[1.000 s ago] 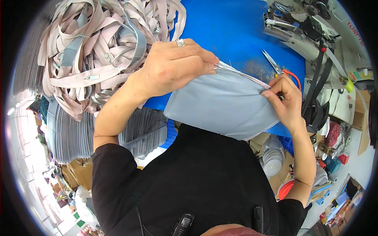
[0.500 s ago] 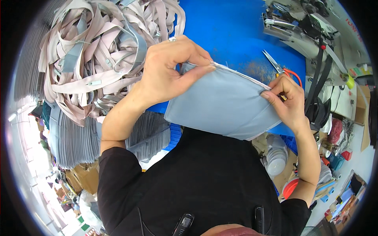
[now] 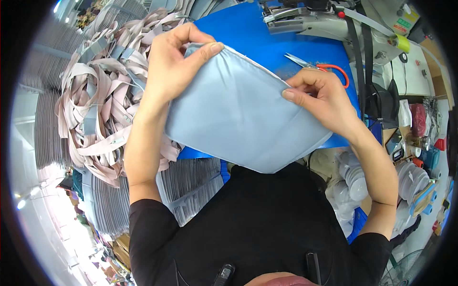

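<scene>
A light blue-grey fabric panel (image 3: 238,114) hangs between my hands, its pale upper edge slanting down to the right. My left hand (image 3: 174,59) pinches the upper left corner between thumb and fingers. Farther along the same edge, my right hand (image 3: 317,95) grips the cloth with thumb and bent fingers. The panel's lower part drapes toward my chest. Just beyond my right hand, scissors with red handles (image 3: 336,69) lie on the blue table surface (image 3: 224,26), partly covered by that hand.
A tangled heap of pinkish-beige zipper strips (image 3: 102,95) fills the left side. Tall stacks of grey fabric pieces (image 3: 188,186) stand below it. A sewing machine (image 3: 319,26) with black straps is at the far right. Round clear plastic containers (image 3: 355,183) sit by my right elbow.
The panel is more tilted and spread wider, with more of its face showing. My left hand has moved left and up, my right hand left. The whole view has shifted.
</scene>
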{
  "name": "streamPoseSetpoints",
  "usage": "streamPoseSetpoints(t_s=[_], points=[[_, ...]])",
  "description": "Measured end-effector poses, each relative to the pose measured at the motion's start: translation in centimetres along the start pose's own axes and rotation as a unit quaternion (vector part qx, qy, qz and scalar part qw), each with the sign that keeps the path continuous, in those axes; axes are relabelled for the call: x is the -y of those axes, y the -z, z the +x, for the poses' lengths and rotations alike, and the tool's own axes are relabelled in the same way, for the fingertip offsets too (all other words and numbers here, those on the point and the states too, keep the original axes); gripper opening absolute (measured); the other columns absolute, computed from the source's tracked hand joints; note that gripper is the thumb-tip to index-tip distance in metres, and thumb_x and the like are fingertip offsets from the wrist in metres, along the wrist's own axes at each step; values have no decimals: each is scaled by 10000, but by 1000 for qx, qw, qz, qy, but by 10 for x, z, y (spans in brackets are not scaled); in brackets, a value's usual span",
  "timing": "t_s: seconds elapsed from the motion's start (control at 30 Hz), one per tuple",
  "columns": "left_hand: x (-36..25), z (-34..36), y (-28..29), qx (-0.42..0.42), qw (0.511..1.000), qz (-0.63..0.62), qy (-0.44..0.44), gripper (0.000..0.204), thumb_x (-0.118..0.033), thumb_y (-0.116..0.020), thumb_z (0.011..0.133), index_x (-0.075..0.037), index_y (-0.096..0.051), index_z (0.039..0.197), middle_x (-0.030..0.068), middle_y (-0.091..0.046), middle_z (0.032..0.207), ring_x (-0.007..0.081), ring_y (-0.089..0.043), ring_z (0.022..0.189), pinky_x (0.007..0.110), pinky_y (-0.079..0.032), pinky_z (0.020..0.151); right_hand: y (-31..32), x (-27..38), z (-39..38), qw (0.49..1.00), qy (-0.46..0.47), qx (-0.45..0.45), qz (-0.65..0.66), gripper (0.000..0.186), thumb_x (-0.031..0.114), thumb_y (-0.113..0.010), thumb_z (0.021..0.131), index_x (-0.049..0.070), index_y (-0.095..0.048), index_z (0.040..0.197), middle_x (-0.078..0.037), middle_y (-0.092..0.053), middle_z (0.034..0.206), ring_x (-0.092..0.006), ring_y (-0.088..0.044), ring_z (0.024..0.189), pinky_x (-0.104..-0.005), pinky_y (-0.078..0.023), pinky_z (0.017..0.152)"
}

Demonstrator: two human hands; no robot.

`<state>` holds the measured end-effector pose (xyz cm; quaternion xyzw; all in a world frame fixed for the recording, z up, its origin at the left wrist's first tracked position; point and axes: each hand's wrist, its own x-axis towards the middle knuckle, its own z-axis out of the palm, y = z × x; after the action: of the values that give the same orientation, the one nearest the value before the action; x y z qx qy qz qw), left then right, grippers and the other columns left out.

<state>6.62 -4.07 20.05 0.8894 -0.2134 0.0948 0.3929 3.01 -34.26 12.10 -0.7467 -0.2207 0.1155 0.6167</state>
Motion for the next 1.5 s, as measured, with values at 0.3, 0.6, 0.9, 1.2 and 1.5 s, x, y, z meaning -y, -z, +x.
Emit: streamPoseSetpoints(t_s=[0.3,0.6,0.9,1.2,1.5], points=[[46,95,-32,155,983,-25,94,166,-146,-798,874,5,-728,868,37,-715,801,87,-617,685,282,-498,637,-20,-32,19,967,-84,-87,224,131,139,-767,947,24,-730,895,19,-693,780,-5,-561,673,-198,-439,615],[114,159,-46,221,964,-119,91,260,-39,-794,872,21,-738,1118,60,-759,1067,146,-671,948,316,-544,851,-15,-34,69,928,-159,-127,313,153,148,-756,952,-2,-731,946,-20,-723,816,-33,-600,679,-210,-475,630],[126,178,-51,239,963,-124,-14,385,-37,-748,885,-33,-701,1267,93,-724,1227,187,-656,1106,348,-524,976,-17,-40,81,917,-173,-167,319,178,160,-757,949,-15,-729,967,-30,-724,820,-44,-620,688,-214,-491,632],[116,206,-61,260,944,-201,-45,291,-94,-771,861,-41,-763,1148,96,-758,1108,176,-673,1014,356,-533,914,-12,-42,102,917,-147,-195,316,186,161,-754,941,-22,-739,967,-37,-728,830,-53,-626,697,-216,-492,642],[163,219,-81,152,987,-49,-26,375,-261,-822,747,-69,-800,1068,131,-771,1015,214,-700,960,383,-551,852,-22,-45,98,940,-116,-241,211,279,180,-734,957,-22,-731,1149,-55,-743,1029,-119,-659,943,-259,-497,880]])
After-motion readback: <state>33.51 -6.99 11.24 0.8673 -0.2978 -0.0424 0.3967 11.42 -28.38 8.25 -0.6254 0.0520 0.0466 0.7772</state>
